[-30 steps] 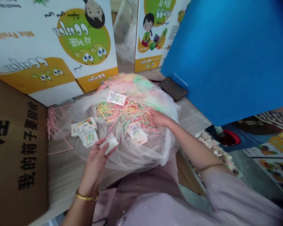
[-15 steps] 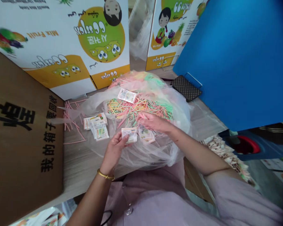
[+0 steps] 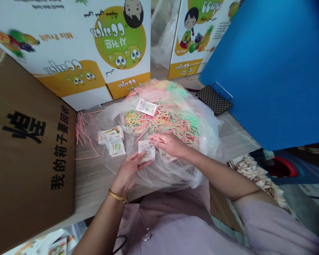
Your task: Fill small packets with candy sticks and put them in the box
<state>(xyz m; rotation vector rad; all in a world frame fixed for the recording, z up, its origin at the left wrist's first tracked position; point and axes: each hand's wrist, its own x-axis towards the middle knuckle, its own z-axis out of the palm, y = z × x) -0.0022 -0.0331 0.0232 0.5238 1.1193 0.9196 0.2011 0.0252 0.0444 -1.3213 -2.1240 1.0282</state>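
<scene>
My left hand (image 3: pixel 131 166) pinches a small printed candy packet (image 3: pixel 148 150), thumb on its face. At the packet's upper edge, my right hand (image 3: pixel 167 143) has its fingers closed on pink candy sticks (image 3: pixel 156 139); how many I cannot tell. Under both hands spreads a clear plastic bag (image 3: pixel 159 177), open around a heap of pink, yellow and green candy sticks (image 3: pixel 175 122). One packet (image 3: pixel 147 107) lies on top of the heap. Beneath my right hand, another packet (image 3: pixel 168 156) is partly hidden. Several filled packets (image 3: pixel 114 141) lie overlapping left of my hands.
A brown carton (image 3: pixel 29 141) stands at the left, and printed white cartons (image 3: pixel 69 46) stand behind. Loose pink sticks (image 3: pixel 82 131) lie beside the brown carton. At right are a checkered pouch (image 3: pixel 214 99), a blue panel (image 3: pixel 268 71) and a pile of packets (image 3: pixel 257 179) below table level.
My right hand has come down and left, bringing the candy sticks to the upper edge of the packet in my left hand. The view has shifted slightly.
</scene>
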